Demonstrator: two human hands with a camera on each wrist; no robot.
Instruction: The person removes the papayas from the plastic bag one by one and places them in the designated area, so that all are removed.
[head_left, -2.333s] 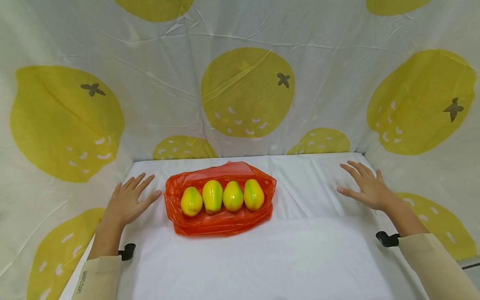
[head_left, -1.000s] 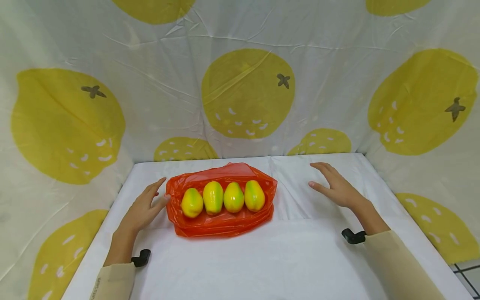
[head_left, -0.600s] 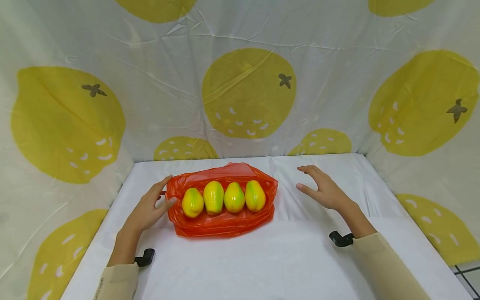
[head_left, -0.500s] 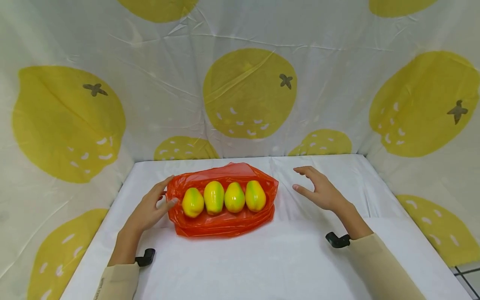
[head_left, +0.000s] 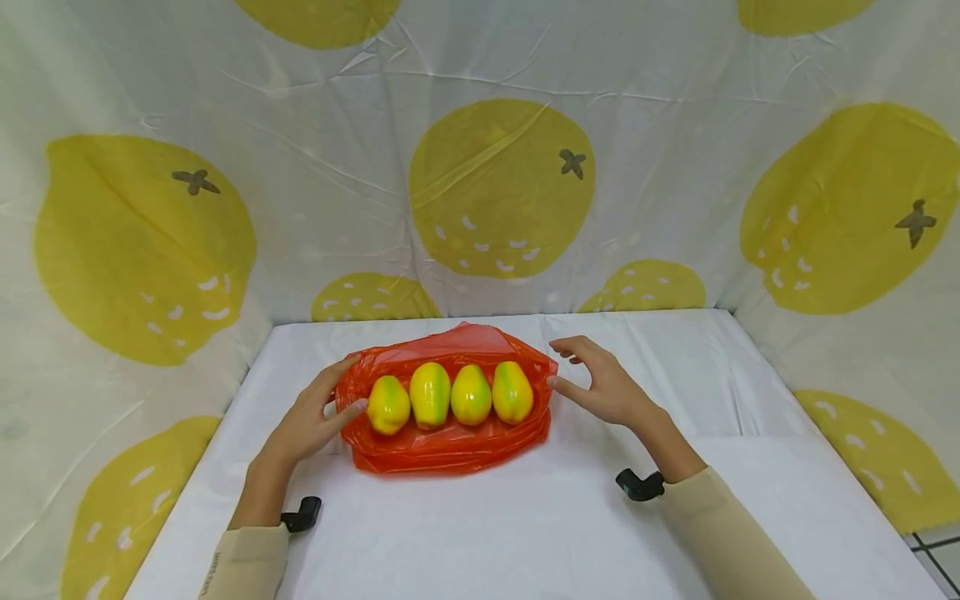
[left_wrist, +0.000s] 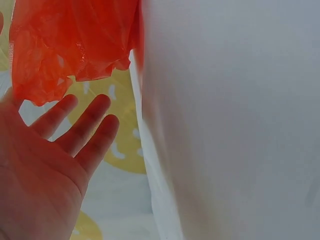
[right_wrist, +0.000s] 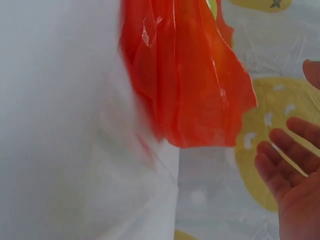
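Observation:
A red plastic bag [head_left: 450,458] lies spread on the white-covered table, with several glossy yellow-green fruits, like small papayas, in a row on it; the leftmost fruit [head_left: 388,406] is smallest-looking. My left hand [head_left: 303,423] is at the bag's left edge, thumb over the plastic near that fruit and fingers spread behind. In the left wrist view its fingers are loosely extended below the bag's crumpled edge [left_wrist: 75,45]. At the bag's right corner is my right hand [head_left: 611,390], thumb and fingers apart; contact cannot be told. The right wrist view shows the bag [right_wrist: 190,90] beside loosely bent fingers [right_wrist: 272,170].
White cloth [head_left: 480,533] covers the table. A lemon-print curtain [head_left: 337,192] encloses the back and both sides. A black wrist device [head_left: 640,485] is on my right wrist and another device [head_left: 302,514] on my left.
Both hands have come inward from the table's sides. The left has reached the bag's left edge; the right has moved left to its right corner. The bag and fruits have hardly moved.

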